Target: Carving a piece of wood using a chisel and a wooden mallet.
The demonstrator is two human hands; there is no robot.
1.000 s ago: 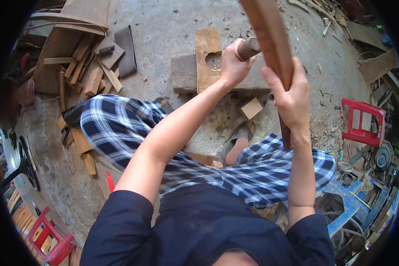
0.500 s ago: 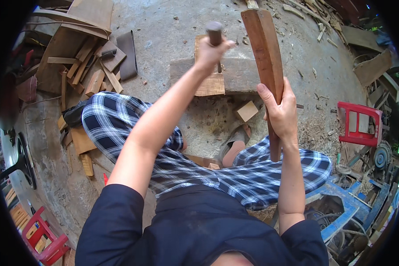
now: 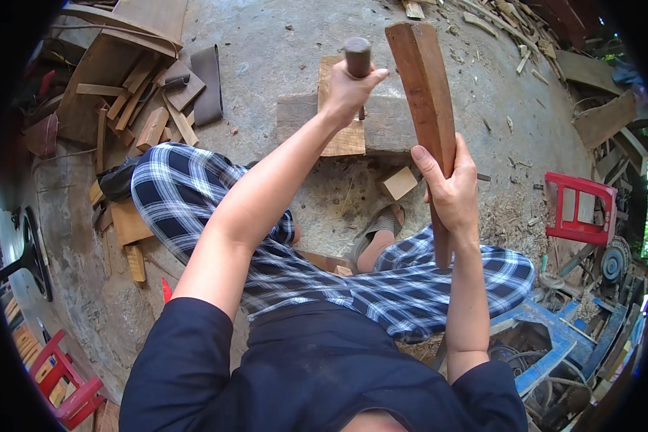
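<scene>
Head view: a tan board [image 3: 344, 141] is lying across a grey beam [image 3: 296, 119]; above the beam, the left hand [image 3: 347, 92] is gripping a round-handled tool [image 3: 358, 56]; by the beam's right end, the right hand [image 3: 455, 191] is clasping a wooden club [image 3: 426, 93].

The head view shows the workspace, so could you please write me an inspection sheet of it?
Surface: grey floor, strewn with wood debris.
Things at work: board lying across a dark beam; round-handled tool over the board, contact unclear; wooden bar.
Clutter: offcuts piled at upper left; small block near the sandal.
Left hand: closed around the tool.
Right hand: closed around the bar.
Cables: none made out for certain.
Surroundings: red stool and blue machine at right; another red stool at lower left.
</scene>
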